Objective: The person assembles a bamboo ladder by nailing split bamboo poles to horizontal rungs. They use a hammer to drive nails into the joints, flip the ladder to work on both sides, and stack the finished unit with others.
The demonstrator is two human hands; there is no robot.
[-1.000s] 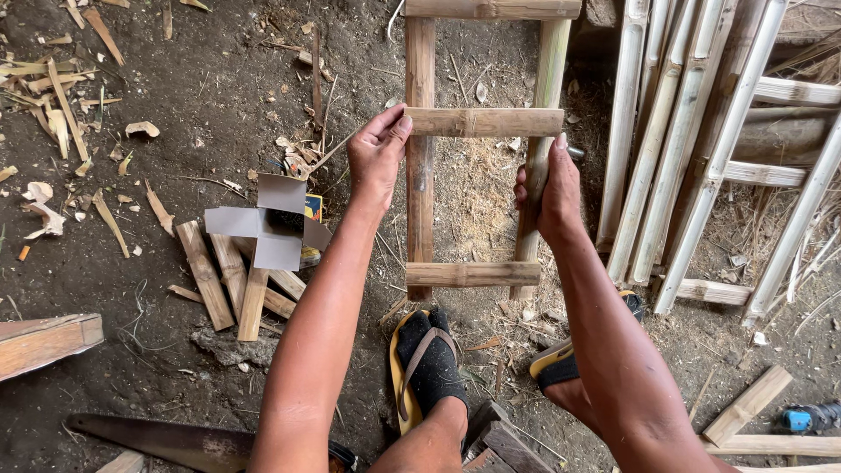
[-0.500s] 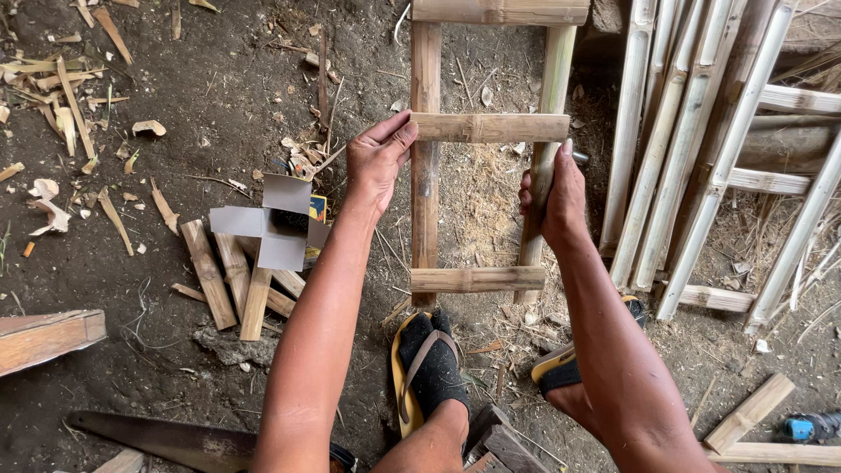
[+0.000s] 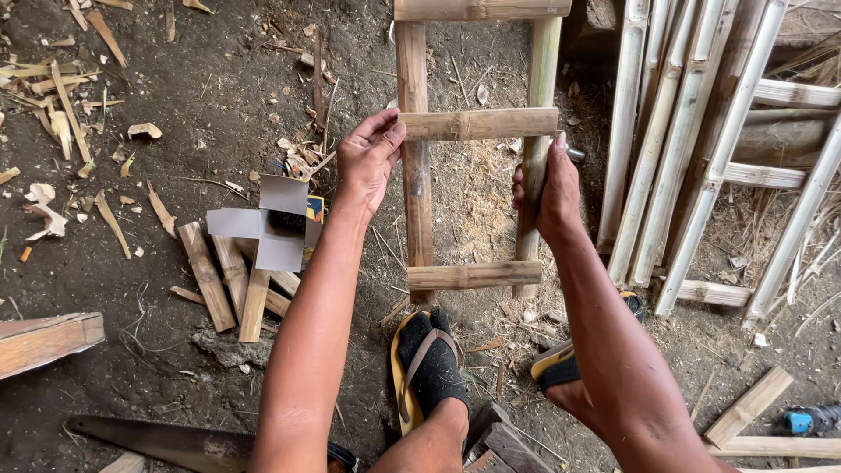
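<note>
2 hands on bamboo frame (image 3: 419, 193): left hand (image 3: 368, 162) fingers (image 3: 392, 133) at rung end, right hand (image 3: 547, 188) wrapping rail.

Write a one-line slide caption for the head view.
Left hand steadies a bamboo rung while right hand grips the frame's right rail.

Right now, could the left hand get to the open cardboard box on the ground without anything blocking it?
Probably yes. The left hand rests on the bamboo rung, and the open cardboard box lies just below-left on the dirt, with only bare ground and scraps between them.
</note>
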